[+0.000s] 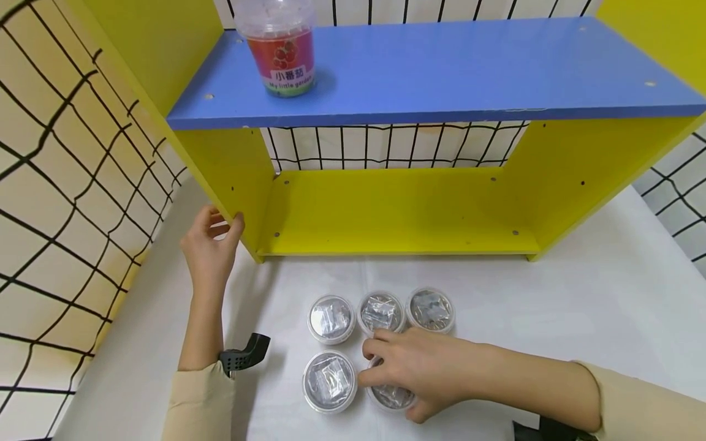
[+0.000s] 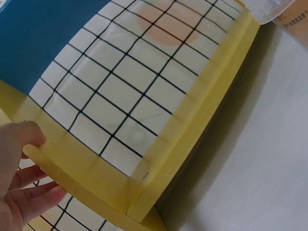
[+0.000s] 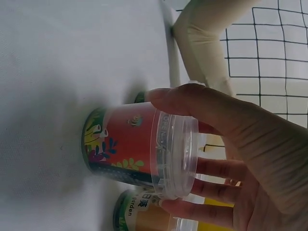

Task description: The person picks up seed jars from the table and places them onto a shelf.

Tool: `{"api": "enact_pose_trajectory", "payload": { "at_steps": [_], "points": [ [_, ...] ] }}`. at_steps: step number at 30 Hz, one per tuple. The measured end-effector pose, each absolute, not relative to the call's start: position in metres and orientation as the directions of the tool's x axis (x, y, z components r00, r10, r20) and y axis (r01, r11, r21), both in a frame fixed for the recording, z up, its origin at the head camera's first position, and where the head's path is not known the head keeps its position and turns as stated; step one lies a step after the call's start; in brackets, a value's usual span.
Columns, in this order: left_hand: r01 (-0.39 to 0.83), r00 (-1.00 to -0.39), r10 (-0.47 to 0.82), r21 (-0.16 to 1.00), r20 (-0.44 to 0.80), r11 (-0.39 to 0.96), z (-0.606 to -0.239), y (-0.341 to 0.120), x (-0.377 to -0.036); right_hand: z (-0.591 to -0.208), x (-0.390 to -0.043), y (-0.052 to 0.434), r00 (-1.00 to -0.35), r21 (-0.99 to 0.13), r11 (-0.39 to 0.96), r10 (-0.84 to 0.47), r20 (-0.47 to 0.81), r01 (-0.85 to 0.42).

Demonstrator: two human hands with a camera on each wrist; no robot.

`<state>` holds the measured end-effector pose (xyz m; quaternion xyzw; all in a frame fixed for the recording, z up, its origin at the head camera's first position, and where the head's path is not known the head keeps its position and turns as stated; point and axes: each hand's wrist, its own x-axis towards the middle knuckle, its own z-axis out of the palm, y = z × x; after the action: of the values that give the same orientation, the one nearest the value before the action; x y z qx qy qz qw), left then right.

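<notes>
My left hand (image 1: 212,251) pinches the front edge of the shelf's yellow left side panel (image 1: 245,208), thumb inside and fingers outside. My right hand (image 1: 432,367) grips a lidded plastic cup (image 1: 391,397) from above, its thumb and fingers around the clear lid. In the right wrist view this red-labelled cup (image 3: 127,139) shows a printed bee and leaves. To its left sits another lidded cup (image 1: 330,381). Behind stand a left cup (image 1: 331,319), a middle cup (image 1: 380,311) and a right cup (image 1: 431,310), with silvery packets visible through their lids.
A red-labelled cup (image 1: 287,64) stands on the blue upper shelf board (image 1: 441,73), towards the left. Below it lies the yellow bottom board (image 1: 386,211). Black wire mesh (image 1: 72,202) rises at the left, behind and at the right. White cloth (image 1: 595,294) covers the table.
</notes>
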<state>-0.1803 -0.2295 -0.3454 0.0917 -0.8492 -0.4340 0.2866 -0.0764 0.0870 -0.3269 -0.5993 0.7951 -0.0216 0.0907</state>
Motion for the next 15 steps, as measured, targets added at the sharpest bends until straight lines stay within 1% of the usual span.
{"api": "enact_pose_trajectory", "payload": {
  "at_steps": [6,12,15],
  "points": [
    [0.092,-0.814,-0.423,0.808,0.398,0.582,-0.3454,-0.2292,-0.1803,-0.3298,-0.0754,0.0896,-0.272,-0.161,0.282,-0.959,-0.081,-0.946],
    [0.087,-0.815,-0.439,0.829,0.378,0.552,-0.3448,-0.2287,-0.1808,-0.3300,-0.0731,0.0914,-0.302,-0.179,0.315,-0.948,-0.097,-0.932],
    [0.082,-0.817,-0.442,0.834,0.369,0.545,-0.3450,-0.2292,-0.1806,-0.3298,-0.0724,0.0914,-0.306,-0.178,0.321,-0.946,-0.104,-0.930]
  ]
}}
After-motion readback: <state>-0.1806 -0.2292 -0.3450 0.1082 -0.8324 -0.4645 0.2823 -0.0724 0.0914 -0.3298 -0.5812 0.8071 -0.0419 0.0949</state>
